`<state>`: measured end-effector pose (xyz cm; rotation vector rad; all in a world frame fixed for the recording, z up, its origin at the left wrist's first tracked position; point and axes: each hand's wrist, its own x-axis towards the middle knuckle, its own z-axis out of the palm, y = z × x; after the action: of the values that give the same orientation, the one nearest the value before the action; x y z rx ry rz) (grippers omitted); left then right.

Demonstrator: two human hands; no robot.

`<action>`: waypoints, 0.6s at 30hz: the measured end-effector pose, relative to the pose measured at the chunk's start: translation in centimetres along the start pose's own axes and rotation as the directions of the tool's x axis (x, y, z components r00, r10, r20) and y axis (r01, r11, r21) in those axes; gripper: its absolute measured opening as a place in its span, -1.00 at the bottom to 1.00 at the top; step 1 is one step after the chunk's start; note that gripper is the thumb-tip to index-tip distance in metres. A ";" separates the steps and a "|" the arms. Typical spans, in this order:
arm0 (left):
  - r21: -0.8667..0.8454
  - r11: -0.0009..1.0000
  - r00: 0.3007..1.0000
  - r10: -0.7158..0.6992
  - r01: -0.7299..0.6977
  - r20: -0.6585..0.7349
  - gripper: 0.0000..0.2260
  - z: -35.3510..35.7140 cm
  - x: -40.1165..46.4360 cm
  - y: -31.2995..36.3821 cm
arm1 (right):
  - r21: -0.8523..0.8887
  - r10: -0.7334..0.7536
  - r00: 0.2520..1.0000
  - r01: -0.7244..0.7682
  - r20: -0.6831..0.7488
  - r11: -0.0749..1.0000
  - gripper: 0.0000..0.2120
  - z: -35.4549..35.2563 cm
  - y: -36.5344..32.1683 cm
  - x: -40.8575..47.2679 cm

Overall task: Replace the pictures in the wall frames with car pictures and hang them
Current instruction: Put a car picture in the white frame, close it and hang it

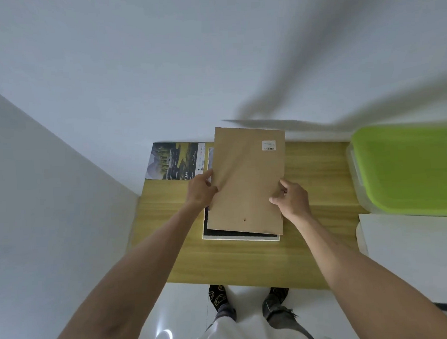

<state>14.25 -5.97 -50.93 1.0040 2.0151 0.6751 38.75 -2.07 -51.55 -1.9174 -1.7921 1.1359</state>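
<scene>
Left hand (pixel 201 188) and right hand (pixel 291 199) are gripping the brown fibreboard backing panel (pixel 248 178) above the white rectangular frame (pixel 241 239), probably needing realignment before seating.

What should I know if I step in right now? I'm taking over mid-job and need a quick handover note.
Left hand grips the left edge of the brown backing board; right hand grips its right edge. The board is tilted up over the white frame, which lies face down on the wooden table. A car picture lies at the table's far left edge.
Done: backing board lifted off.
Left: swap in the car picture, refit the board, hang the frame.
</scene>
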 end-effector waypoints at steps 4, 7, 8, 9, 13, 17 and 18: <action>0.025 1.000 1.000 -0.009 0.009 0.000 -0.41 -0.8 0.2 -2.0 | -0.089 -0.017 0.998 0.012 -0.058 0.996 -0.57 2.4 0.0 -0.3; 0.049 0.999 0.999 -0.011 0.008 0.051 -0.40 -1.1 0.2 -3.1 | -0.104 0.006 0.999 -0.010 -0.043 0.995 -0.55 3.5 0.2 -0.3; 0.054 0.999 0.998 -0.011 0.008 0.063 -0.42 -1.1 0.2 -3.3 | -0.106 0.014 0.999 -0.019 -0.043 0.994 -0.56 3.6 0.3 -0.3; 0.055 0.998 0.997 -0.007 0.003 0.071 -0.44 -1.1 0.2 -3.6 | -0.104 0.023 0.999 -0.028 -0.046 0.994 -0.57 3.8 0.4 -0.3; 0.020 1.000 0.997 -0.014 0.013 0.077 -0.33 -1.1 0.5 -4.3 | -0.115 0.038 0.998 -0.045 -0.056 0.992 -0.57 4.0 0.6 -0.4; -0.029 0.999 0.998 -0.018 0.019 0.061 -0.31 -1.0 0.8 -4.4 | -0.114 0.048 0.997 -0.053 -0.054 0.992 -0.57 4.0 0.4 -0.2; -0.038 0.999 0.998 -0.016 0.018 0.056 -0.31 -1.0 0.8 -4.3 | -0.111 0.050 0.997 -0.056 -0.055 0.992 -0.57 3.9 0.3 -0.1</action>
<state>11.32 -7.79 -53.83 0.9719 1.9524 0.6675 36.30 -3.43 -54.27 -2.0507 -1.8235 1.0106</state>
